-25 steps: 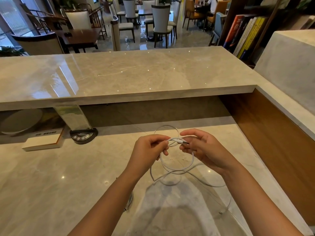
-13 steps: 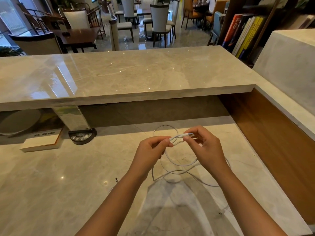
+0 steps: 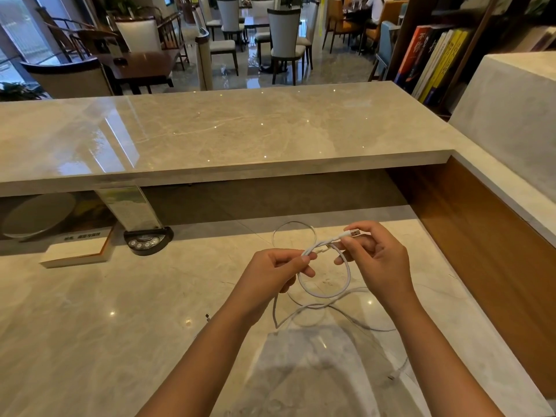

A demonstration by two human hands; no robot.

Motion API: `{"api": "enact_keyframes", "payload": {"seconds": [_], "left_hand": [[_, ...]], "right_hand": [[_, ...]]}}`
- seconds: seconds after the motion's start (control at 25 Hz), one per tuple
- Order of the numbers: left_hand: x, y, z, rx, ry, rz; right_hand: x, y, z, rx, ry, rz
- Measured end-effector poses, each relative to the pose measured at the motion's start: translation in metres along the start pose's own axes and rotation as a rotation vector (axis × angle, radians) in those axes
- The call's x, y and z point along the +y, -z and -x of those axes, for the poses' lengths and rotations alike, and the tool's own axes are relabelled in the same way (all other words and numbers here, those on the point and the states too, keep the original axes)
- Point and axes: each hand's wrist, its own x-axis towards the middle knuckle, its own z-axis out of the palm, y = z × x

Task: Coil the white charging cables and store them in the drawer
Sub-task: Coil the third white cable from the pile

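Both hands are above the marble tabletop (image 3: 90,326) and hold 1 white cable (image 3: 323,294) between them. The left hand (image 3: 270,278) has its fingers curled around the cable, pinching it near the top of a loop. The right hand (image 3: 379,266) pinches the cable just beside its USB plug (image 3: 355,233), which points to the right. The loop hangs down between the 2 hands, and the rest of the cable lies loose on the tabletop below them. Another thin white cable (image 3: 293,227) makes a ring on the tabletop behind the hands. At the left, a white box (image 3: 75,251) and a black round stand (image 3: 147,240) sit under the upper counter (image 3: 210,130).
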Motion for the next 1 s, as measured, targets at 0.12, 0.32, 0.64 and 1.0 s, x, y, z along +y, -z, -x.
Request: {"api": "enact_keyframes", "payload": {"seconds": [0.12,0.32,0.64,1.0], "left_hand": [[0.002,0.003,0.0,-0.092,0.054,0.088],[-0.001,0.003,-0.005,0.014,0.008,-0.076],[0.0,0.001,-0.014,-0.009,0.008,0.757],[0.006,0.044,-0.016,0.0,-0.017,0.356]], "right_hand": [[0.003,0.002,-0.004,-0.049,0.032,0.022],[0.007,0.002,-0.005,-0.037,0.029,0.016],[0.012,-0.034,0.025,-0.586,-0.474,-0.28],[0.023,0.012,-0.009,-0.834,-0.35,0.014]]}}
